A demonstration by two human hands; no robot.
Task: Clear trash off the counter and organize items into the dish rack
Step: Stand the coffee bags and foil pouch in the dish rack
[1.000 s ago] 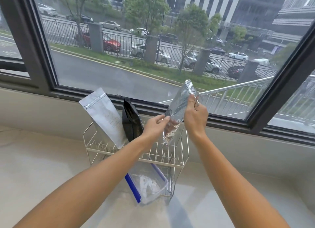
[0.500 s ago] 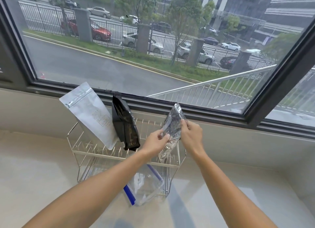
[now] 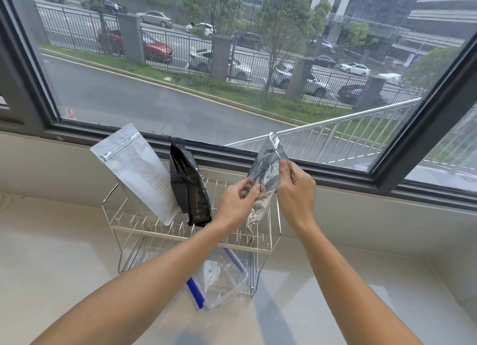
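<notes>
Dish rack holds three pouches; left hand, right hand grip silver pouch.

A pale, glossy stone counter beneath the window bore a two-tier chrome wire dish rack.

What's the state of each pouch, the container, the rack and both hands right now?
white pouch: upright in rack's top tier, leaning left
black pouch: upright in top tier beside the white one
silver pouch: held over the top tier, crinkled
left hand: pinching silver pouch
right hand: pinching silver pouch
clear container: tilted under the rack's top tier, blue edges
dish rack: standing on counter
</notes>
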